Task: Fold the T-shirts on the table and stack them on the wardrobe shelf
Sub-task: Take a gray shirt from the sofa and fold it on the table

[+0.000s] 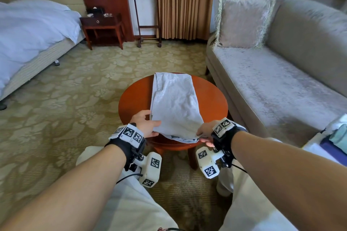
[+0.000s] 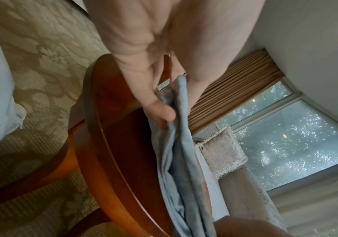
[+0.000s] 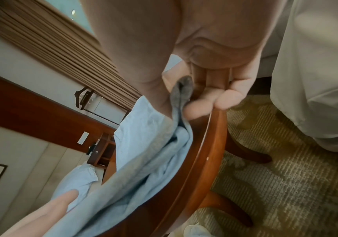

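A light grey-blue T-shirt [image 1: 174,103] lies folded into a long strip on the round red-brown table [image 1: 135,97], running from the far edge to the near edge. My left hand [image 1: 148,125] pinches the near left corner of the T-shirt [image 2: 178,144] between thumb and fingers. My right hand [image 1: 204,133] pinches the near right corner of the T-shirt [image 3: 160,150] at the table's rim [image 3: 204,154]. The near end of the cloth is lifted slightly off the table. No wardrobe shelf is in view.
A beige sofa [image 1: 281,88] with a fringed cushion [image 1: 244,22] stands to the right. A bed [image 1: 28,33] is at the left, a nightstand [image 1: 102,26] and a valet stand [image 1: 146,15] at the back. Folded clothes [image 1: 336,137] lie at the right edge. Patterned carpet surrounds the table.
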`<state>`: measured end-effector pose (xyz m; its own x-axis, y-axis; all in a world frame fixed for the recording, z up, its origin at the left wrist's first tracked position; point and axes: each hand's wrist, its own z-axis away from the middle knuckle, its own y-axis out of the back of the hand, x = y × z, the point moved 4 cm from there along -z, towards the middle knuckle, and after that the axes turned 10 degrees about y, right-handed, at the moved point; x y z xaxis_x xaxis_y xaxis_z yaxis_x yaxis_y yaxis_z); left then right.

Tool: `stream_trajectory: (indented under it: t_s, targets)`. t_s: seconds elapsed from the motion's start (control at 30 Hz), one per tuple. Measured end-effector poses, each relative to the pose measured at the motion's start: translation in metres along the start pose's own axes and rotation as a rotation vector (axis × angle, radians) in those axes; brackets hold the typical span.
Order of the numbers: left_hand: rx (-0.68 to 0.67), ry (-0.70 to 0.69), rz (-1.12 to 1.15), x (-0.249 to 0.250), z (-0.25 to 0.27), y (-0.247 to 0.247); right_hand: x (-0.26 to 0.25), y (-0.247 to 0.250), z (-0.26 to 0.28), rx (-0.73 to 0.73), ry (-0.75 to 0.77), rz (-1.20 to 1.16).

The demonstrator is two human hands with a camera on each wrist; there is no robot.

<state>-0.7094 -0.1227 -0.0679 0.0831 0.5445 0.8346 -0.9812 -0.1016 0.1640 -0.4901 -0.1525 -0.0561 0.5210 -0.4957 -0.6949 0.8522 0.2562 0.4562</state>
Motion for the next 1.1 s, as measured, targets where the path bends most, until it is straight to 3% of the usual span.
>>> stream_trajectory:
  t_s: [0.1,0.3,0.43,0.53,0.77,0.97,1.1]
  targets:
    - [0.002,-0.053,0.019,0.003,0.007,0.003,-0.001,0.002,0.003,0.024,0.011,-0.033]
    - [-0.094,-0.162,0.147,0.015,0.027,0.005,-0.010,0.007,0.019,0.114,0.055,-0.315]
    - [-0.189,-0.209,0.032,0.024,0.036,0.008,-0.013,0.032,0.026,0.249,0.068,-0.305]
    - [-0.162,-0.275,-0.076,0.031,0.036,0.012,-0.024,0.046,0.032,0.308,0.134,-0.287]
    - [-0.136,-0.296,-0.196,0.060,0.050,0.022,-0.036,0.064,0.042,0.220,0.252,-0.462]
    - [-0.043,-0.402,-0.240,0.083,0.038,0.023,-0.051,0.072,0.036,0.010,0.352,-0.533]
    - [-0.038,-0.443,-0.189,0.092,0.019,0.019,-0.061,0.084,0.014,0.123,0.402,-0.403]
